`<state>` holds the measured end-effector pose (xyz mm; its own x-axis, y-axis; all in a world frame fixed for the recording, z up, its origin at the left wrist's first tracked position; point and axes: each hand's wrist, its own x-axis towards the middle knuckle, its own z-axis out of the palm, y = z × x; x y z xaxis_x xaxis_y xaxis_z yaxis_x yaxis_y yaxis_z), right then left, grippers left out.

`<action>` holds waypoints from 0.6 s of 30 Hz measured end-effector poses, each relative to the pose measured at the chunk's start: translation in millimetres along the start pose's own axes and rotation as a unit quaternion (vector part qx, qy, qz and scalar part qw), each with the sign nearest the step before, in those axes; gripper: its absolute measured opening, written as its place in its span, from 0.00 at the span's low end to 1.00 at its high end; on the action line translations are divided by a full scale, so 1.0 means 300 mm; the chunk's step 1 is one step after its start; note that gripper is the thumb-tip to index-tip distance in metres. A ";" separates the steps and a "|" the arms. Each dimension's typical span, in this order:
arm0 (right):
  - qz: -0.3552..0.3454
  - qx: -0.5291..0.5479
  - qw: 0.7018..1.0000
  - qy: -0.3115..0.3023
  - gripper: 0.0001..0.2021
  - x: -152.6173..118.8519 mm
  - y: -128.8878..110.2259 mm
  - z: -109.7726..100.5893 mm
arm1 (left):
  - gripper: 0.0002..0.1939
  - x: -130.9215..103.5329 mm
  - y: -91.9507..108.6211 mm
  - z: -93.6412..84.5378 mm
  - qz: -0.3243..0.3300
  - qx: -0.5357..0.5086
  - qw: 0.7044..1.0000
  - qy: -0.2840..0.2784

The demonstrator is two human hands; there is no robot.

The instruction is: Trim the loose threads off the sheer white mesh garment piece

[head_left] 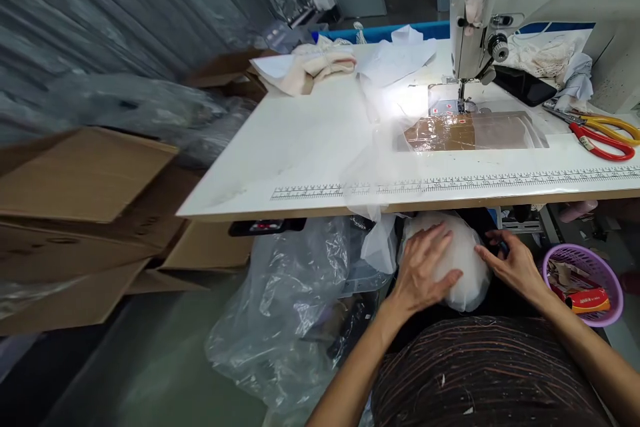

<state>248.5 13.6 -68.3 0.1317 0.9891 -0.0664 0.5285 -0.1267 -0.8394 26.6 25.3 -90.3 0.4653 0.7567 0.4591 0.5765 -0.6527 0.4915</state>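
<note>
A rounded bundle of sheer white fabric [467,260] rests on my lap, just under the table's front edge. My left hand [427,267] lies over it with the fingers spread. At the bundle's right side is my right hand [513,263], its fingers closed around a small dark-blue object [504,249] whose kind is mostly hidden. The tip of that hand's index finger or thumb is close to the fabric; whether it touches I cannot tell. A strip of thin white fabric [373,170] drapes over the table edge left of the bundle.
A sewing machine [463,20] stands on the white table [300,147], with red-handled scissors [603,140], yellow-handled scissors [613,123] and a black phone [525,85] at right. Below are a purple basket [617,300] and clear plastic bags [285,307]. Cardboard boxes [85,173] stand left.
</note>
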 end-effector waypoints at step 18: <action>-0.001 0.159 0.986 -0.049 0.24 0.050 -0.010 0.148 | 0.12 -0.119 0.012 -0.083 -0.110 0.065 0.945 0.301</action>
<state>211.7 32.0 -90.8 0.0411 0.9938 -0.1035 0.2366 -0.1104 -0.9653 -4.8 -4.8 -86.5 -0.1200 0.6903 0.7135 0.7107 -0.4421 0.5472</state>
